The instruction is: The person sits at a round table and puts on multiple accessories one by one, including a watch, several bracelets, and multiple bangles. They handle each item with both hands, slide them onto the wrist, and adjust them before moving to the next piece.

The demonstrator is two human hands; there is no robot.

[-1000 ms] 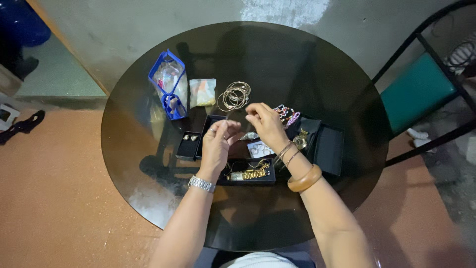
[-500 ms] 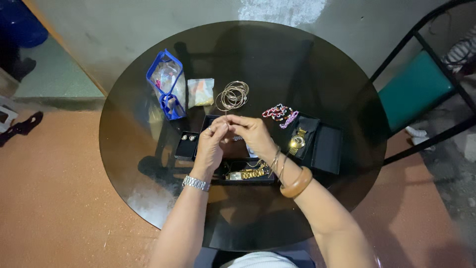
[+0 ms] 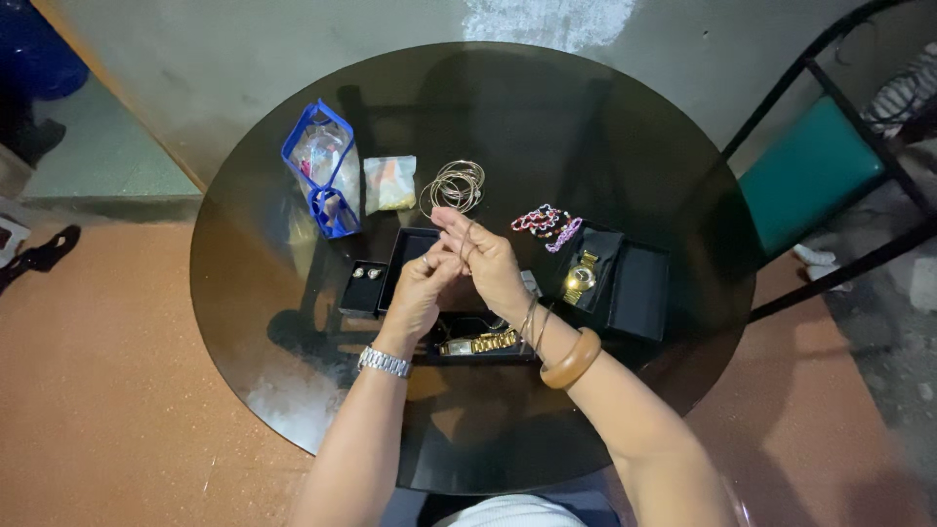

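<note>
A thin bangle (image 3: 467, 239) sits around the right hand's (image 3: 491, 265) fingers, above the open black box (image 3: 410, 256) at the table's (image 3: 625, 146) middle. The left hand (image 3: 422, 289) pinches the bangle, fingers closed on it, touching the right hand. Just beyond lies a pile of bangles (image 3: 456, 186); to the right, beads (image 3: 543, 223) and a gold watch (image 3: 578, 277); to the left, earrings (image 3: 366, 274).

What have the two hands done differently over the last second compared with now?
The right hand has moved left to meet the left hand; a second ago they were apart, now they touch over the black boxes, fingers working something too thin to make out. The gold bangles, beaded bracelets and blue pouch lie as before.
</note>
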